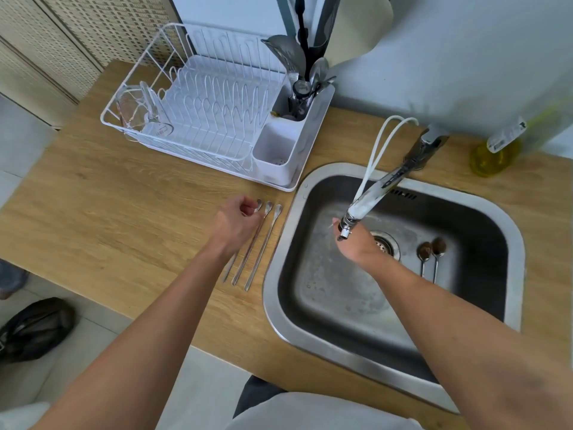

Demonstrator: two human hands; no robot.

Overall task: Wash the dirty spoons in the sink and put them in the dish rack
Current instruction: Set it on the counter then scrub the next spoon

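Note:
Three long clean-looking spoons lie side by side on the wooden counter left of the sink: the middle spoon (pixel 251 243) and the right spoon (pixel 263 246) lie free. My left hand (pixel 237 223) curls its fingers round the bowl end of the leftmost spoon (pixel 258 205). Two dirty spoons (pixel 431 251) with brown residue lie on the floor of the steel sink (pixel 310 305), right of the drain. My right hand (pixel 356 245) is in the sink under the faucet head (pixel 359 209), which hides its fingers. The white dish rack (pixel 201 119) stands behind the spoons.
The rack's cutlery caddy (pixel 279 147) has one bare section, and utensils (pixel 297 72) stand in the rear one. A glass measuring jug (pixel 145 113) lies in the rack's left end. A yellow bottle (pixel 493 153) stands at the back right. Dark bags (pixel 34 330) lie on the floor.

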